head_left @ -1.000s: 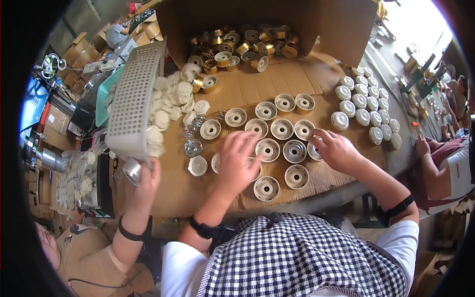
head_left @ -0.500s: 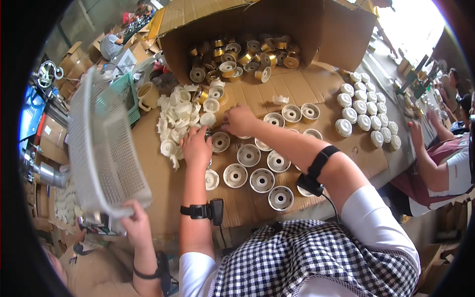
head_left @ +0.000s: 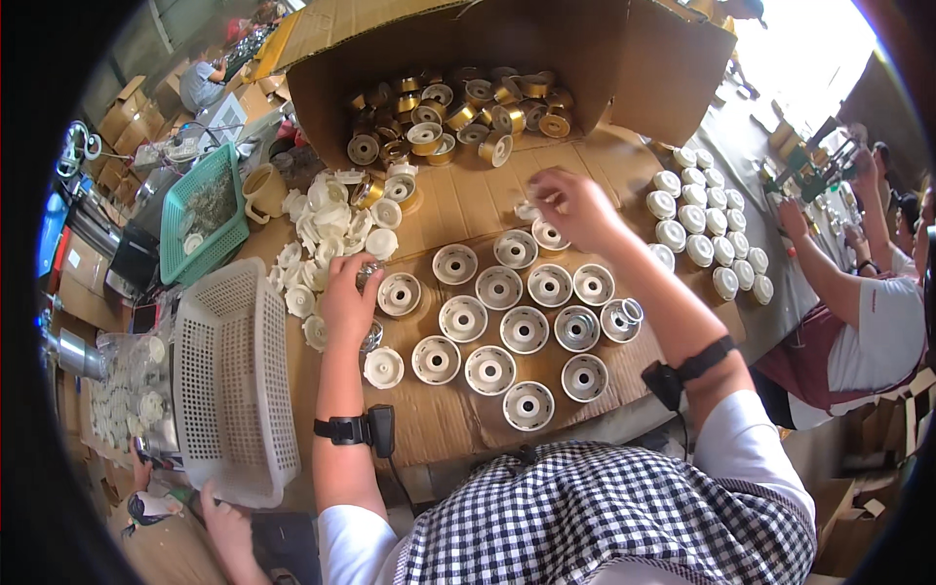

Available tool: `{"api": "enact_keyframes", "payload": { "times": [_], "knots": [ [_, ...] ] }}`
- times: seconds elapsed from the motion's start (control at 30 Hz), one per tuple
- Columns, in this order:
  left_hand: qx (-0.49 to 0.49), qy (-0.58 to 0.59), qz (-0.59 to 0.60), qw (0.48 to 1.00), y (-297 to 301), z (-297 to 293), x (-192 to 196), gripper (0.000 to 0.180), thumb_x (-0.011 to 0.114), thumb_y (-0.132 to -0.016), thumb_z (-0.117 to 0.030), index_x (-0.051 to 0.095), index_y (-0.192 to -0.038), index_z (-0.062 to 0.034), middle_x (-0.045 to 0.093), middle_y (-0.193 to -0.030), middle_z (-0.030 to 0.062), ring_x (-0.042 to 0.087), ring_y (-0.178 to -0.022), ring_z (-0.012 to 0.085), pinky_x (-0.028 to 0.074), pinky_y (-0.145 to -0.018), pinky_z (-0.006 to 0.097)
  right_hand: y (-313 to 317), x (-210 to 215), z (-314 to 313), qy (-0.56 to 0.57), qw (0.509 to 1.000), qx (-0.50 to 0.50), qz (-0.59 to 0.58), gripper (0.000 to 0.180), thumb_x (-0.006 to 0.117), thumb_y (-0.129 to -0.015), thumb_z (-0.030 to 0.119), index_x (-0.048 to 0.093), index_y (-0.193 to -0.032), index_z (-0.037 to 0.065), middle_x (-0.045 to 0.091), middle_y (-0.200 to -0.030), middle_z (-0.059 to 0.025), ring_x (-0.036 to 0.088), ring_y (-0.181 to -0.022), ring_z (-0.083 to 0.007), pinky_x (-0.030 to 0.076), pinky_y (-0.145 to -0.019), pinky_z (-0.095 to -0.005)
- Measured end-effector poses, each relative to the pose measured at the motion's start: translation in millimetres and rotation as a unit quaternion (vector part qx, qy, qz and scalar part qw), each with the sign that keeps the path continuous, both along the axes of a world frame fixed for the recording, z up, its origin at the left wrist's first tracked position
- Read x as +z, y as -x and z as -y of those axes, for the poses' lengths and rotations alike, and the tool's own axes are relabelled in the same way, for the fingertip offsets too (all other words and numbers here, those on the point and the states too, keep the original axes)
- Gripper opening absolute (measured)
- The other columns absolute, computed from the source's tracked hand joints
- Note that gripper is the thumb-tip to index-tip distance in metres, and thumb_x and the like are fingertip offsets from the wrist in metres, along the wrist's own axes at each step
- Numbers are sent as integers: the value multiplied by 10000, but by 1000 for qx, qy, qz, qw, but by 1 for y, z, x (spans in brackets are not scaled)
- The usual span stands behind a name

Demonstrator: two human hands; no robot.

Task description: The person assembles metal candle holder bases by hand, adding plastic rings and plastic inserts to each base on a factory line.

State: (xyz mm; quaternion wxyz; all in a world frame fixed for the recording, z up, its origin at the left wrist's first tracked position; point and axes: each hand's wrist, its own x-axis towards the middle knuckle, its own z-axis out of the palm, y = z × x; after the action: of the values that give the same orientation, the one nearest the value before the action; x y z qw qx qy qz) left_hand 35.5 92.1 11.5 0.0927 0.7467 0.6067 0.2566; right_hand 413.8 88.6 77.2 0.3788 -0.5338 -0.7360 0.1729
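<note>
My left hand (head_left: 346,297) is curled round shiny metal rings (head_left: 369,275), partly hidden by the fingers, beside the pile of white plastic parts (head_left: 336,219). My right hand (head_left: 582,213) is raised at the far side of the group of round white cups (head_left: 524,330), each with a dark centre hole. Its fingers are bent together, and whatever they may pinch is too blurred to make out. Just below it sits one white cup (head_left: 549,234), partly covered. On a cup at the right of the group lies a tilted clear or shiny ring (head_left: 629,312).
A cardboard box (head_left: 663,78) holding gold-rimmed cups (head_left: 426,136) lies open at the back. White capped pieces (head_left: 699,250) stand in rows at right. At left are a white perforated basket (head_left: 283,390), a green basket (head_left: 234,234) and a beige mug (head_left: 263,192). Co-workers flank the table.
My right hand has moved right, away from my left hand, to the far cups. A co-worker's white basket has come down beside the table at left. The view has shifted slightly.
</note>
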Motion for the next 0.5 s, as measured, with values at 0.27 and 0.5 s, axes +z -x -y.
{"api": "enact_keyframes", "payload": {
  "times": [0.27, 0.5],
  "knots": [
    [-83, 3, 441, 894, -42, 25, 24, 428, 670, -953, 9, 558, -1365, -14, 673, -1168, 69, 641, -1031, 132, 517, -911, 253, -31, -52, 19, -11, 976, 5, 216, 177, 721, -842, 143, 700, -973, 26, 669, -1201, -123, 647, -1062, -330, 529, -933, -441],
    [-128, -95, 347, 924, -87, 103, 56, 333, 747, -907, -53, 654, -1226, -23, 685, -1210, 75, 656, -1087, 166, 531, -920, 305, 49, 12, 77, 252, 940, 101, -205, 402, 594, -1035, 337, 638, -1217, -19, 714, -1098, -138, 718, -891, -202, 580, -802, -320]
  ]
}}
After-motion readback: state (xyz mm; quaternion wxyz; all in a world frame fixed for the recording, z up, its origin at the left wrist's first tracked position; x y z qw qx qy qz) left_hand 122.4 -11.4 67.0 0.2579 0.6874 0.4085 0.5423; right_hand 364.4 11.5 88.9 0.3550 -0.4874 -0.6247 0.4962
